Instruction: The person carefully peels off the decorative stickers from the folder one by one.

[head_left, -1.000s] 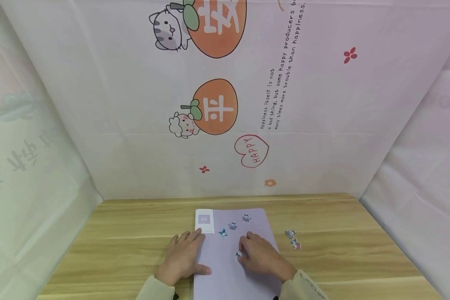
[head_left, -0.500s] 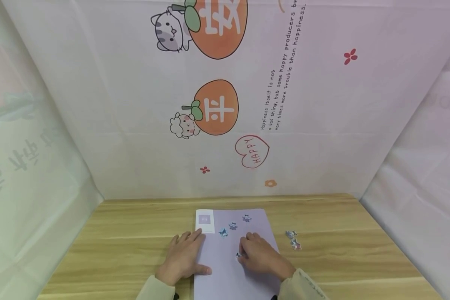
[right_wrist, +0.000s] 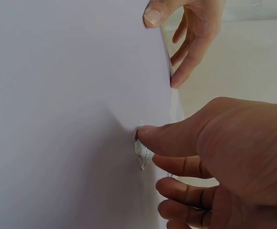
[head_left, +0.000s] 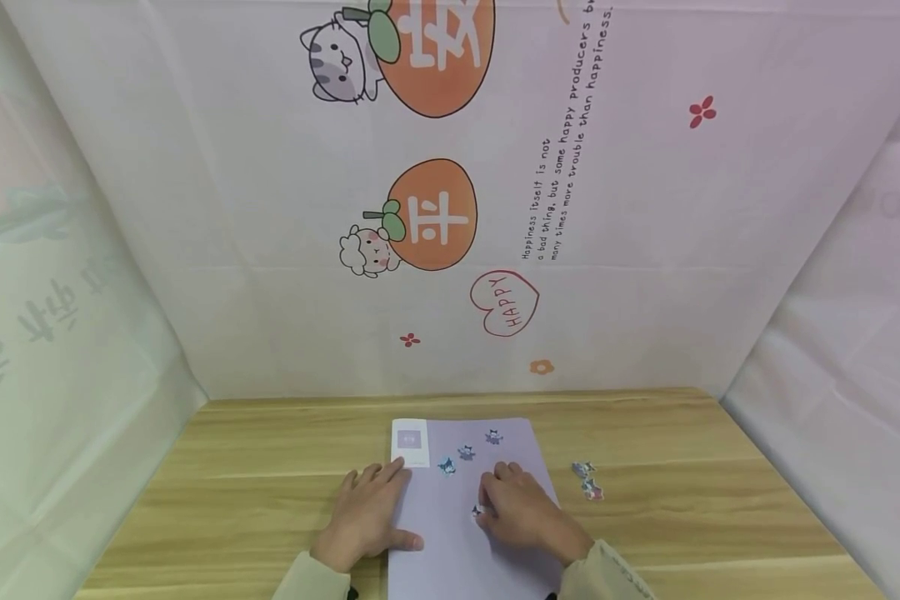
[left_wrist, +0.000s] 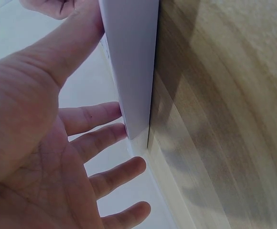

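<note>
A flat lavender box (head_left: 438, 575) with a white label at its top left lies on the wooden table. My left hand (head_left: 365, 515) rests along its left side, fingers spread, the thumb on the top face. Over the middle of the box, the thumb and forefinger of my right hand (head_left: 523, 510) pinch a small cartoon sticker (head_left: 476, 511). In the right wrist view the thumb covers part of this sticker (right_wrist: 143, 155), which is at the lavender surface. Three similar stickers (head_left: 466, 452) lie on the upper part of the box.
To the right of the box, a couple of cartoon stickers (head_left: 588, 488) lie on the table (head_left: 682, 517). A printed white cloth (head_left: 615, 333) stands behind the table, with pale cloth on both sides.
</note>
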Tool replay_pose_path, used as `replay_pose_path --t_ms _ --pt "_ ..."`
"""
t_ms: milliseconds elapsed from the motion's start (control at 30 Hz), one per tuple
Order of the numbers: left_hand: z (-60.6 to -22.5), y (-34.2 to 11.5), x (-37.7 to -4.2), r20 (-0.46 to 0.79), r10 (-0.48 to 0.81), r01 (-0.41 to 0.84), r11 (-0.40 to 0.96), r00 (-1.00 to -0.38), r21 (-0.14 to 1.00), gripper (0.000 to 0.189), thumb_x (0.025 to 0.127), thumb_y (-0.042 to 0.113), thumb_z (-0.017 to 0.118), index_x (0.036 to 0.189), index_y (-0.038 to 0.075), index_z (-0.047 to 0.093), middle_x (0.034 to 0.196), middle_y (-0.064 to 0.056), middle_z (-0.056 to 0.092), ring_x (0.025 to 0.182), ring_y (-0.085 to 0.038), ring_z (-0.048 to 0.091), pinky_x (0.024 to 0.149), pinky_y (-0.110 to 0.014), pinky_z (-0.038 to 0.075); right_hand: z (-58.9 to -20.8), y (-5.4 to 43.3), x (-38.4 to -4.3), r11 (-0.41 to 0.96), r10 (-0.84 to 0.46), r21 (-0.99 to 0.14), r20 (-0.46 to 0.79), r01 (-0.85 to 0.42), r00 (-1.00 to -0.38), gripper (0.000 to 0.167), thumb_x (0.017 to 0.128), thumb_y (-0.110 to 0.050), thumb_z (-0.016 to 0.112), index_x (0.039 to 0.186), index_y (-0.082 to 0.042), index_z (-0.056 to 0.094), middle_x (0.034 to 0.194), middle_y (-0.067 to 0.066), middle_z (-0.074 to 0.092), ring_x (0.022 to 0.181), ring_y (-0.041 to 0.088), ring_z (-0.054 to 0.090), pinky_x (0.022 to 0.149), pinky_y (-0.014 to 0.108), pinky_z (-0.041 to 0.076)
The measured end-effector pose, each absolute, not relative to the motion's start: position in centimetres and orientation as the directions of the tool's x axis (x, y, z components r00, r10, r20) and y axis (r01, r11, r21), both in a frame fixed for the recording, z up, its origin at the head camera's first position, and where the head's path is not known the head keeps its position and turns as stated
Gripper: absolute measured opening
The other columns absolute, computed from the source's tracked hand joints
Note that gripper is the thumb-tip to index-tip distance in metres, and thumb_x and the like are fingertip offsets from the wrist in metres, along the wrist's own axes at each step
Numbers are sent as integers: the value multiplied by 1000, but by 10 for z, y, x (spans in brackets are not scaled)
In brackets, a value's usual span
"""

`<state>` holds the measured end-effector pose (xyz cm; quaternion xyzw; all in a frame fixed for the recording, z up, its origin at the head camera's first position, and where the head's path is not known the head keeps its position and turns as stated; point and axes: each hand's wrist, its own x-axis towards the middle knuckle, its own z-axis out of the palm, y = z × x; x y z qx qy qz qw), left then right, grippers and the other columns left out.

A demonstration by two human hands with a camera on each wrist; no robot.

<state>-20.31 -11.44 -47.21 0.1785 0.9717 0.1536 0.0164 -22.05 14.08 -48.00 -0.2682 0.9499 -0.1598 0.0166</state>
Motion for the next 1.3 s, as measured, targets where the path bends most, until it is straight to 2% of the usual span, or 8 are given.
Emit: replay_pose_path --t_ms 300,667,900,1133,1300 --pt "-473 -114 -204 25 353 344 888 -935 305 96 64 54 90 139 5 57 152 -19 47 134 -48 44 109 -74 28 -481 144 -219 806 -505 -314 77 -501 -860 24 82 -26 82 81 -18 60 80 -8 43 80 14 41 71 33 38" --pt "-472 -114 -204 20 351 340 889 -936 308 96 64 53 90 140 5 56 152 -19 47 134 -48 44 109 -74 28 -478 144 -220 795 -514 -334 72 -506 -855 21 81 -14 80 80 -19 60 81 -9 46 80 13 41 72 33 38" --pt "-472 -114 -203 16 347 335 889 -938 313 96 64 53 90 140 5 56 153 -19 47 134 -48 44 109 -74 28 -479 142 -220 804 -500 -326 82 -497 -862 21 80 -12 79 77 -19 59 78 -9 45 78 13 41 71 32 37" --pt "-472 -114 -203 23 348 337 887 -937 315 96 63 53 90 139 4 56 152 -19 47 134 -48 44 109 -74 28 -482 139 -220 817 -504 -265 104 -512 -858 24 75 -3 75 74 -19 57 78 -8 44 78 14 41 71 33 38" --pt "-472 -114 -204 19 346 334 889 -938 315 96 64 53 90 140 5 56 153 -19 46 134 -48 45 109 -74 28 -483 137 -221 828 -506 -236 75 -508 -859 25 75 -4 76 75 -19 56 79 -7 45 80 15 41 72 36 37"
